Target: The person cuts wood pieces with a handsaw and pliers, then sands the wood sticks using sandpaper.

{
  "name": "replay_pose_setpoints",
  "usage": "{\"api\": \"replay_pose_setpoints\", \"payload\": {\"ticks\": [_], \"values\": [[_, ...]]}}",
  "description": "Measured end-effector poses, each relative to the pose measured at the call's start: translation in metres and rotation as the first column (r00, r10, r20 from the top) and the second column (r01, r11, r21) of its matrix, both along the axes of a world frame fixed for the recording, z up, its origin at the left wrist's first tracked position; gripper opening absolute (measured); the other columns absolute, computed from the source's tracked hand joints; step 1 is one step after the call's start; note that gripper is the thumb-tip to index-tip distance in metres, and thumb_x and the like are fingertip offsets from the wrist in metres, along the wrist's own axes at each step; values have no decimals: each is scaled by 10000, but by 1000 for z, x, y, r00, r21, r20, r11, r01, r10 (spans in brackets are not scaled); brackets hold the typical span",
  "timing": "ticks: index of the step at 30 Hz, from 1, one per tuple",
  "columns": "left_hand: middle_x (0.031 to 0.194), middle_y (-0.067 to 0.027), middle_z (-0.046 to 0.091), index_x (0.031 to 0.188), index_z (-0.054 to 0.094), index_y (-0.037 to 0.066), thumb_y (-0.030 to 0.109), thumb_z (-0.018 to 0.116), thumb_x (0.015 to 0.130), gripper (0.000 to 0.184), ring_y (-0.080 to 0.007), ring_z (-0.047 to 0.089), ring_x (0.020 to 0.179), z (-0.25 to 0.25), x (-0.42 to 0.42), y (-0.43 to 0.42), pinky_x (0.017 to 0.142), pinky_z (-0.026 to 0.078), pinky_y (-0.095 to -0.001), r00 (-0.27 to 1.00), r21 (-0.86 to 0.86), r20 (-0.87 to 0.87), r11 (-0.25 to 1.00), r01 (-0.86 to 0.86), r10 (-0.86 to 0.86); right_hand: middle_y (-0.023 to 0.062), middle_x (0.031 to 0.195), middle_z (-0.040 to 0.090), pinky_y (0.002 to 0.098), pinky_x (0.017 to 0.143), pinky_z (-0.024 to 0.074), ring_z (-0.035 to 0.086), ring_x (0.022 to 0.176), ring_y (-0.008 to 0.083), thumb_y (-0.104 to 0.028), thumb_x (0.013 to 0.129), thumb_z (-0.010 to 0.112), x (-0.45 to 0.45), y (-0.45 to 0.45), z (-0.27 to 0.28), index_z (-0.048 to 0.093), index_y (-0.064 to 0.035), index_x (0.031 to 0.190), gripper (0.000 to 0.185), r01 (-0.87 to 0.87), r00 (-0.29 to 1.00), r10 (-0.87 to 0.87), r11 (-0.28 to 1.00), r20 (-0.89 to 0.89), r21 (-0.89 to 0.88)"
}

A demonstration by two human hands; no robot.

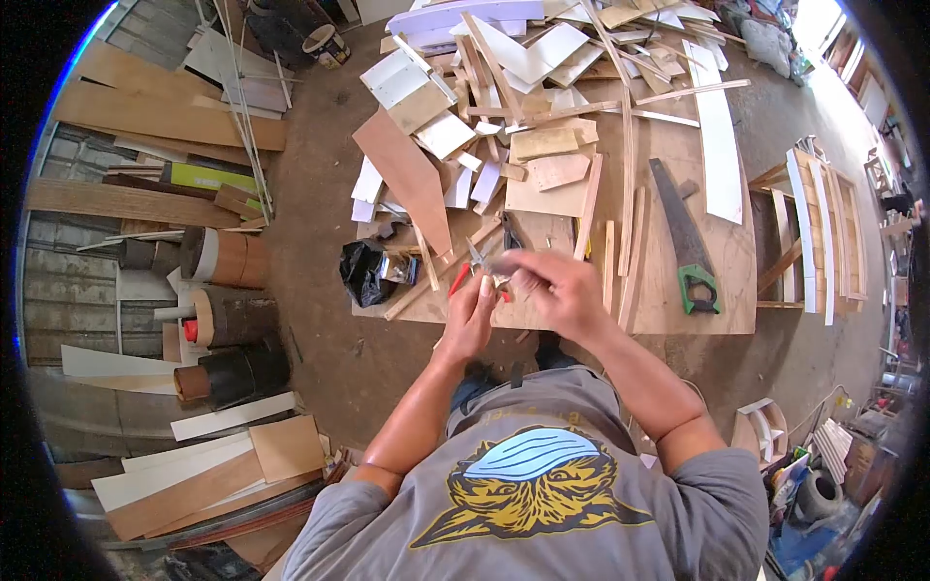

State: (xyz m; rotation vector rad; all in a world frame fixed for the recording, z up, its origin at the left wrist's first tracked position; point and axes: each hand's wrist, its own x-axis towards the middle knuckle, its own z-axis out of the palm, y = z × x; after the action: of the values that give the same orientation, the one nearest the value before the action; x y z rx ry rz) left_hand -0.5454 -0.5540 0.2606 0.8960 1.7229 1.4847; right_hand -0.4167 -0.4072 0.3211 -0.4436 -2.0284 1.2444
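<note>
My left hand (469, 318) is closed, held up over the front edge of the wooden worktable (542, 315). At its fingers is a red-handled hand tool (459, 279) with grey metal jaws, like pliers or snips; its grip is partly hidden. Close beside it, my right hand (562, 290) is closed in a pinch, fingertips meeting near the metal part. What those fingers hold is too small and blurred to name. Just beyond, another dark tool (510, 232) lies on the table. A black plastic bag (364, 273) and a small box (399, 268) sit to the left.
Wood offcuts (552, 145) are heaped across the table's back. A handsaw (683, 228) with a green handle lies on the right, near a long white strip (717, 145). Boards (165, 111) and rolls (232, 320) stand along the left, and a slatted wooden frame (823, 228) stands right.
</note>
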Motion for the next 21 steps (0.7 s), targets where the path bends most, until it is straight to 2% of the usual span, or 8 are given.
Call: {"api": "replay_pose_setpoints", "payload": {"ticks": [4, 5, 7, 12, 15, 16, 18, 21], "values": [[890, -76, 620, 1151, 639, 6, 350, 418, 1147, 409, -186, 570, 801, 13, 11, -33, 745, 462, -335, 990, 11, -136, 1000, 20, -18, 149, 948, 765, 343, 685, 565, 728, 769, 260, -138, 972, 725, 7, -22, -2, 769, -69, 1165, 210, 76, 980, -88, 994, 177, 77], [896, -98, 634, 1158, 645, 9, 347, 428, 1141, 402, -218, 595, 807, 16, 11, -45, 754, 470, -354, 973, 42, -227, 998, 38, -28, 153, 938, 765, 338, 684, 557, 720, 754, 246, -140, 970, 726, 14, -34, 5, 770, -59, 1153, 204, 27, 980, -11, 996, 196, -82], [906, -163, 658, 1174, 659, 22, 347, 466, 1113, 382, -327, 641, 822, 25, 14, -72, 767, 490, -420, 929, 27, -369, 998, 49, -35, 152, 922, 761, 337, 682, 553, 719, 753, 238, -138, 975, 721, 20, -71, 11, 767, -53, 1154, 204, -82, 994, 82, 997, 66, -14], [898, -145, 669, 1205, 674, 50, 303, 566, 1074, 304, -317, 658, 810, 37, 25, -168, 754, 524, -400, 887, -38, -462, 999, -24, 3, 125, 907, 759, 294, 704, 550, 712, 771, 171, -122, 994, 716, 28, -142, 21, 767, -39, 1153, 187, -104, 983, 93, 993, 160, 60], [904, -137, 680, 1217, 684, 67, 237, 663, 1024, 258, -293, 677, 779, 32, 37, -235, 723, 542, -371, 918, -40, -397, 999, -9, -7, 116, 941, 778, 289, 745, 567, 740, 817, 176, -153, 984, 733, 36, -202, 17, 783, -54, 1141, 192, -358, 930, 368, 912, 14, -201], [906, -135, 684, 1220, 687, 73, 214, 696, 1004, 258, -283, 683, 766, 28, 43, -255, 712, 546, -360, 928, -27, -372, 1000, -3, -7, 102, 979, 785, 336, 739, 580, 751, 831, 276, -247, 954, 749, 37, -219, 6, 802, -142, 1137, 217, -370, 915, 396, 900, 79, -230], [883, -133, 683, 1168, 709, 66, 176, 764, 933, 265, -273, 674, 720, 23, 59, -290, 667, 541, -358, 927, -89, -372, 993, -78, 40, 99, 980, 788, 342, 750, 583, 756, 860, 273, -293, 936, 764, 36, -238, -8, 815, -157, 1101, 220, -315, 898, 331, 944, 290, -101], [823, -136, 667, 1093, 741, 59, 184, 792, 888, 245, -288, 650, 691, 8, 69, -338, 629, 513, -367, 855, -194, -518, 974, -118, 1, 94, 948, 793, 327, 732, 585, 757, 820, 208, -208, 957, 757, 45, -273, -6, 819, -107, 1085, 174, -454, 869, 457, 889, 193, -58]]}}
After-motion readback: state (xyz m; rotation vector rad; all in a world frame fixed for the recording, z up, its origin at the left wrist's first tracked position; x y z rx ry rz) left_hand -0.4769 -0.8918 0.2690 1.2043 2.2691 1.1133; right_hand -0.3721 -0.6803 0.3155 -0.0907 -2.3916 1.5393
